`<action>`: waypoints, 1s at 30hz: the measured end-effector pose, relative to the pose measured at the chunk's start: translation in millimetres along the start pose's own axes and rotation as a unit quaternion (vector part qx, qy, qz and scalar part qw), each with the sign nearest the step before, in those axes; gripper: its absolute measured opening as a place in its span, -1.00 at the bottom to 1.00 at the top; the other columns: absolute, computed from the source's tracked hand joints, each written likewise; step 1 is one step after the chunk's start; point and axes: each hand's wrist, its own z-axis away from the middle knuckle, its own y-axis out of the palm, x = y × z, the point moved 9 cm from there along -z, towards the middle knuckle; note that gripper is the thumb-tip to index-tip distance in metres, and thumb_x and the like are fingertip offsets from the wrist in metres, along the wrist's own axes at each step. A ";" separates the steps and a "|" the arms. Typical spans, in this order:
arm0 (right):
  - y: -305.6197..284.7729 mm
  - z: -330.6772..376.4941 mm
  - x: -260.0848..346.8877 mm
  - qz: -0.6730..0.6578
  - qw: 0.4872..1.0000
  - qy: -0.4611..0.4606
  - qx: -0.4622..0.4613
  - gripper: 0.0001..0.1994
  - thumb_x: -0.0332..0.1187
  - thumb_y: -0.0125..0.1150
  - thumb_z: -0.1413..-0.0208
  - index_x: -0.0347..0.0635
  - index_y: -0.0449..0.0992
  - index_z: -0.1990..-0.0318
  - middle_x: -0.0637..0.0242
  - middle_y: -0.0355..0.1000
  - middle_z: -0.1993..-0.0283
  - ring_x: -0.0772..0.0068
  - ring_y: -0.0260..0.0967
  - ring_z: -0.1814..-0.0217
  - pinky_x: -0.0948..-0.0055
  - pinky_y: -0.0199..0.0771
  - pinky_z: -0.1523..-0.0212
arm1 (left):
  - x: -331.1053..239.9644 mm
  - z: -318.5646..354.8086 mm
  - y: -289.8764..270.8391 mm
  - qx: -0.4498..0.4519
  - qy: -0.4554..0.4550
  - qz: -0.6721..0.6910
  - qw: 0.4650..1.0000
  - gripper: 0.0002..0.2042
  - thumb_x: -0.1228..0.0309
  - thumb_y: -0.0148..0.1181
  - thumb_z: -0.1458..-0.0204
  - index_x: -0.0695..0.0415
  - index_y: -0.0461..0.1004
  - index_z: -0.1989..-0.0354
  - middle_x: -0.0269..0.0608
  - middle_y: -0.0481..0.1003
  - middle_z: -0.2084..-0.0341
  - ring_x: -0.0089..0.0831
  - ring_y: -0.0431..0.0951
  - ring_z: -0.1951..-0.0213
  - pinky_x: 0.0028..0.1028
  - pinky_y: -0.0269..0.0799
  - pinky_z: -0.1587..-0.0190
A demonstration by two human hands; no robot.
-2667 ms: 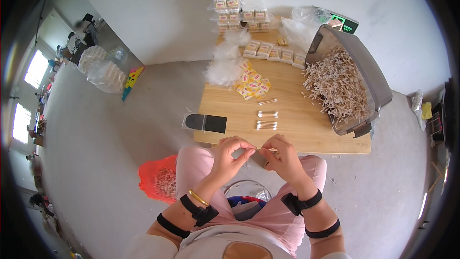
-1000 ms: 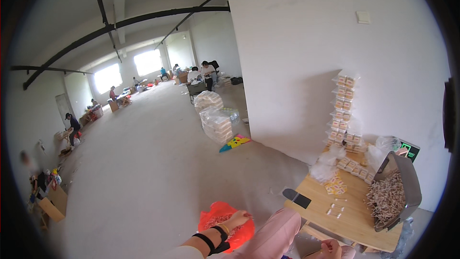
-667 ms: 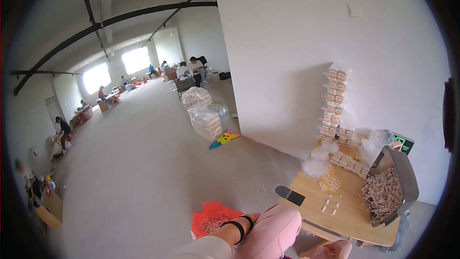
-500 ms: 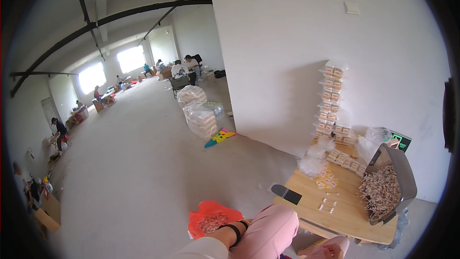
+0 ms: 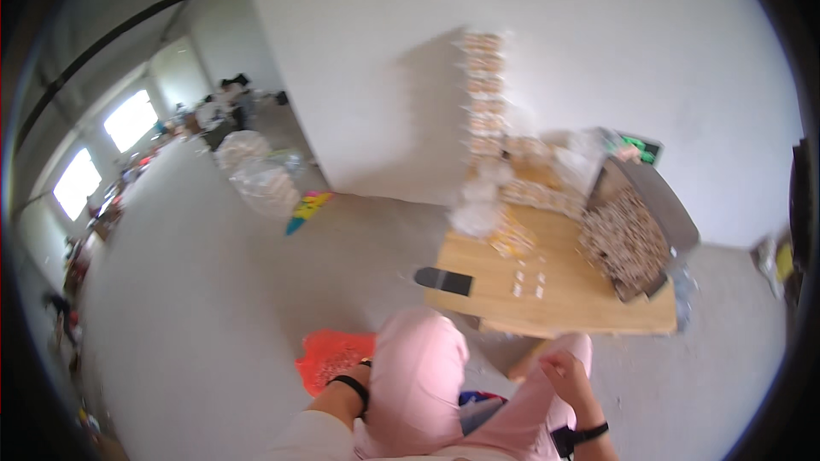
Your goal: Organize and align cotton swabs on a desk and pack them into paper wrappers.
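Since the earliest frame, where both hands meet in front of the tabletop, the left arm (image 5: pixel 342 399) has dropped to the outer side of the left knee (image 5: pixel 418 358), and the right hand (image 5: pixel 566 376) has come back over the right thigh (image 5: pixel 559 417) alone. The right hand is narrow, its fingers curled in; whether it pinches anything is too blurred to tell. The left hand is hidden behind the knee, so its state cannot be told; a red bag (image 5: pixel 325 354) lies just beside that arm.

Ahead of the right hand and slightly left, the cotton swabs (image 5: pixel 518 289) lie in small groups on the tabletop (image 5: pixel 589 303). Keeping their tips level should make each group easy to lift; a light fingertip pinch suits such thin sticks. Left of them is a black pad (image 5: pixel 443 281). Ahead and right of the hand, a grey tub (image 5: pixel 666 196) tilts open with a heap of swabs (image 5: pixel 628 235) near its lip; drawing gently from the edge would probably avoid a spill. Farther ahead are yellow cards (image 5: pixel 512 237), clear bags (image 5: pixel 478 209) and a tall stack of packs (image 5: pixel 485 90).
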 end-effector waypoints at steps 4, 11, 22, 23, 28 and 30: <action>-5.8 3.3 -2.4 0.014 1.000 0.014 -0.010 -0.83 -0.36 0.32 -0.18 -0.26 0.65 0.17 0.11 0.59 0.23 0.16 0.57 0.24 0.29 0.56 0.16 | -6.8 -14.3 25.8 0.063 0.029 -0.007 0.998 -0.67 0.16 0.20 -0.22 0.15 0.64 0.05 -0.04 0.68 0.18 -0.19 0.69 0.10 -0.26 0.57 0.04; -5.7 9.0 -1.0 0.012 0.999 0.042 0.012 -0.83 -0.35 0.30 -0.20 -0.28 0.64 0.18 0.11 0.59 0.22 0.19 0.58 0.24 0.32 0.56 0.17 | 8.6 -25.8 -1.3 0.065 0.052 -0.014 0.996 -0.68 0.17 0.19 -0.23 0.15 0.64 0.05 -0.04 0.68 0.18 -0.19 0.69 0.11 -0.26 0.57 0.05; -1.4 7.1 -9.7 0.002 0.999 0.045 0.009 -0.82 -0.35 0.30 -0.18 -0.27 0.64 0.17 0.09 0.59 0.25 0.16 0.58 0.24 0.29 0.56 0.15 | 27.8 -56.9 -73.5 0.001 0.070 -0.012 0.997 -0.69 0.18 0.16 -0.24 0.15 0.63 0.04 -0.05 0.68 0.19 -0.19 0.69 0.13 -0.25 0.57 0.06; -1.0 7.6 -12.0 -0.003 0.999 0.050 0.011 -0.82 -0.34 0.30 -0.18 -0.27 0.64 0.17 0.09 0.59 0.26 0.16 0.58 0.24 0.28 0.56 0.15 | 29.0 -60.5 -77.7 -0.004 0.072 -0.011 0.997 -0.69 0.18 0.16 -0.25 0.15 0.63 0.04 -0.05 0.68 0.19 -0.19 0.69 0.13 -0.25 0.57 0.07; -11.3 8.8 -25.5 0.009 0.998 0.068 -0.004 -0.82 -0.36 0.31 -0.17 -0.27 0.64 0.17 0.10 0.58 0.26 0.15 0.57 0.23 0.29 0.56 0.15 | 19.1 -85.6 -74.8 -0.022 0.082 0.007 0.996 -0.69 0.19 0.15 -0.25 0.15 0.63 0.04 -0.05 0.68 0.19 -0.19 0.69 0.13 -0.25 0.57 0.07; -9.7 -3.7 -28.8 -0.012 0.999 0.048 -0.004 -0.83 -0.37 0.32 -0.15 -0.27 0.64 0.17 0.10 0.57 0.26 0.14 0.56 0.22 0.29 0.55 0.14 | 42.5 -81.3 -103.3 -0.056 0.082 -0.001 0.995 -0.69 0.19 0.15 -0.26 0.15 0.63 0.04 -0.05 0.68 0.19 -0.20 0.69 0.14 -0.25 0.58 0.07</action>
